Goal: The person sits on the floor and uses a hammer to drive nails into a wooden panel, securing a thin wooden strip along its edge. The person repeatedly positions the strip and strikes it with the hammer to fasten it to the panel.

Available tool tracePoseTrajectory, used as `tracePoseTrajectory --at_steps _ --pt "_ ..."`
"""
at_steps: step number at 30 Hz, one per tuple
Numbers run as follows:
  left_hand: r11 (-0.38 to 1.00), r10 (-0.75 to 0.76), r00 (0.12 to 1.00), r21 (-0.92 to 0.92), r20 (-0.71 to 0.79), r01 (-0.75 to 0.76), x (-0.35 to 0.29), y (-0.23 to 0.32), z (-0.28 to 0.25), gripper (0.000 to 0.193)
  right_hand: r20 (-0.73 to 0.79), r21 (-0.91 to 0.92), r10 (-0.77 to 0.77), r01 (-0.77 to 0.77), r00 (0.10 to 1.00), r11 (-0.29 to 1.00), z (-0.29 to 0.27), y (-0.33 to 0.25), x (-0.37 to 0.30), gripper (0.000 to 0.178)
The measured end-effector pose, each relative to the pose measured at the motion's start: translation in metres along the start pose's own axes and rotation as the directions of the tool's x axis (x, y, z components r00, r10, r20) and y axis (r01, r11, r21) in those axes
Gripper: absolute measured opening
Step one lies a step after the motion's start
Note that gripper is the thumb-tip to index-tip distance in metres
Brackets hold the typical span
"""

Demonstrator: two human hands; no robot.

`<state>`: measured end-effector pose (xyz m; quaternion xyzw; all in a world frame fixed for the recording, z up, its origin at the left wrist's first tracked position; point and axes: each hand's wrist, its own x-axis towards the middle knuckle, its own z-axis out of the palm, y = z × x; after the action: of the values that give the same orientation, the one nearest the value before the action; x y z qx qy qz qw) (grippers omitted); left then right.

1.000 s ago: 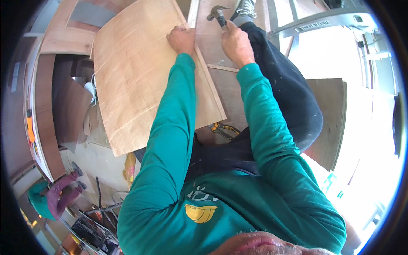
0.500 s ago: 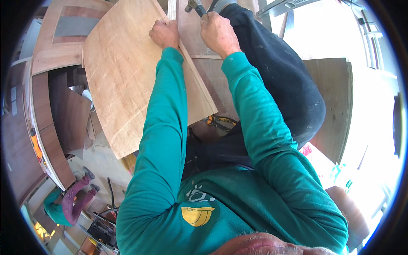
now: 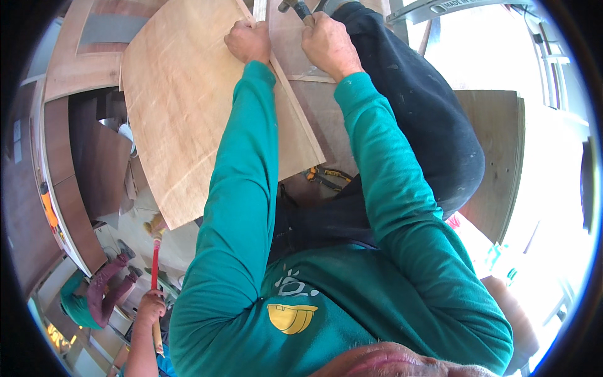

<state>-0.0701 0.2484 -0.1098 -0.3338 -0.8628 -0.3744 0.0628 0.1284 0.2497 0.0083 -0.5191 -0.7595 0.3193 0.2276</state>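
Note:
A large pale plywood panel (image 3: 182,119) lies at a slant in front of me, with a thin wooden strip (image 3: 292,103) along its right edge. My left hand (image 3: 249,41) rests closed on that edge near the far end. Whatever its fingers pinch is hidden. My right hand (image 3: 331,45) is wrapped round the handle of a hammer (image 3: 303,11), close to the head, which is partly cut off by the top of the picture. The hammer is held to the right of the strip, apart from it.
Pliers with yellow and black handles (image 3: 330,178) lie below the panel's near corner. At left, another person's hand (image 3: 151,306) holds a red-handled brush (image 3: 155,264); beyond, someone in green (image 3: 85,305) bends over. Boards (image 3: 493,157) stand at right; a metal bar (image 3: 440,9) lies at top right.
Another person's arm with the red-handled brush has come into view at lower left. My hands, with the hammer, have shifted slightly in the picture; their grips look the same.

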Motion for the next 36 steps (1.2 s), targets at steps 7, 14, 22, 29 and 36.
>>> tracePoseTrajectory --at_steps 7,14,22,29,36 --pt "0.971 -0.032 0.999 0.236 -0.032 0.039 -0.011 0.017 -0.003 0.036 0.176 -0.356 -0.395 0.433 0.901 0.828 0.022 0.003 0.042 0.035" --pt "0.966 -0.106 0.994 0.237 0.001 0.103 -0.006 0.001 0.001 0.038 0.274 -0.342 -0.457 0.53 0.846 0.776 0.027 -0.033 0.045 0.065" --pt "0.986 -0.094 0.994 0.143 0.053 0.085 -0.008 0.024 -0.035 0.027 0.262 -0.254 -0.46 0.52 0.848 0.815 0.045 -0.028 0.034 0.068" --pt "0.994 -0.056 0.996 0.098 0.062 0.05 -0.012 0.024 -0.036 0.029 0.175 -0.205 -0.474 0.503 0.863 0.84 0.063 -0.013 0.044 0.054" --pt "0.989 -0.14 0.982 0.064 0.13 0.133 -0.007 0.02 -0.038 0.037 0.07 -0.14 -0.433 0.439 0.899 0.888 0.044 -0.024 0.062 0.035"
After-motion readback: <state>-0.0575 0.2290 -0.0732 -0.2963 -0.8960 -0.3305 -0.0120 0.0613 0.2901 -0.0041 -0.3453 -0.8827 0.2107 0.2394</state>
